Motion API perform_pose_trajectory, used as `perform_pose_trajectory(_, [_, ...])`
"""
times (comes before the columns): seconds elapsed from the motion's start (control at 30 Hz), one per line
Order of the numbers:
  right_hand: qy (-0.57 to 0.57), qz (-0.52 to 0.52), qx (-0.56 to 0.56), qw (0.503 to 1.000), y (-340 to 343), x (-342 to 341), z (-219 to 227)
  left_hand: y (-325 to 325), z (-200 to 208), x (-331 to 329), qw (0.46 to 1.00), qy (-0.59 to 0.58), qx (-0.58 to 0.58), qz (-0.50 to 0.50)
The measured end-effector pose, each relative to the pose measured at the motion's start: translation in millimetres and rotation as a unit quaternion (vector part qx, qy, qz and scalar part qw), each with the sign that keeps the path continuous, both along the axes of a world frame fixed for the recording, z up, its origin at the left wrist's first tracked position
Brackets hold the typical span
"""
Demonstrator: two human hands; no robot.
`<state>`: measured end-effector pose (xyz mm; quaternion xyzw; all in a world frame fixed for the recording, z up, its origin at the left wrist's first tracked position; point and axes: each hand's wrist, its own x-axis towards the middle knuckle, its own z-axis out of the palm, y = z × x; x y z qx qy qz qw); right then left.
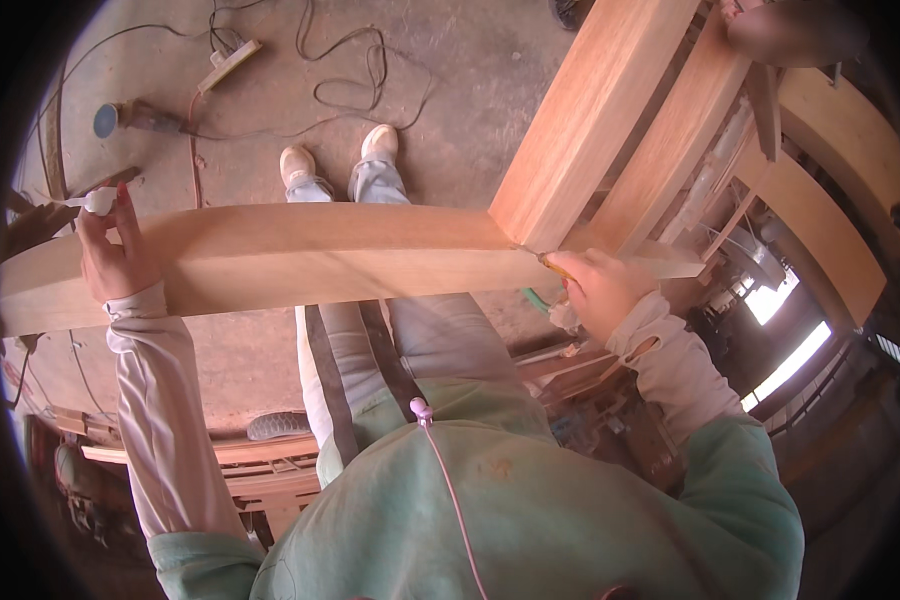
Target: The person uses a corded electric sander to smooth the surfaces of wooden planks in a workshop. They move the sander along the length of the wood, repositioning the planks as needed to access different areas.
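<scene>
A long pale wooden beam runs across in front of me, and two thick timbers meet it at the right. My right hand is closed around a slim tool with an orange-brown handle. Its thin dark tip touches the beam at the joint with the nearer timber. At the far left, my left hand rises over the beam's end, fingers pinching a small white bottle-like thing. A thin pale tip sticks out from it to the left.
Beyond the beam, a power strip, dark cables and a power tool with a round blue disc lie on the concrete floor. Curved wooden pieces stand at the right. Stacked wood lies behind me, lower left.
</scene>
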<state>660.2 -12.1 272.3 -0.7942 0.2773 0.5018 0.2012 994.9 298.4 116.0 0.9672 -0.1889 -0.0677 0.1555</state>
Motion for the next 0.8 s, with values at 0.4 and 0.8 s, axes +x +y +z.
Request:
perform_pose_trajectory(0.4, [0.077,0.027,0.018,0.997,7.2,18.6,-32.4,-1.6,-2.5,0.3,0.999,0.014,-0.040,-0.003])
perform_pose_trajectory(0.8, [0.049,-0.037,0.009,0.998,23.2,27.5,-59.2,5.8,-2.6,-0.5,0.999,-0.019,-0.005,-0.039])
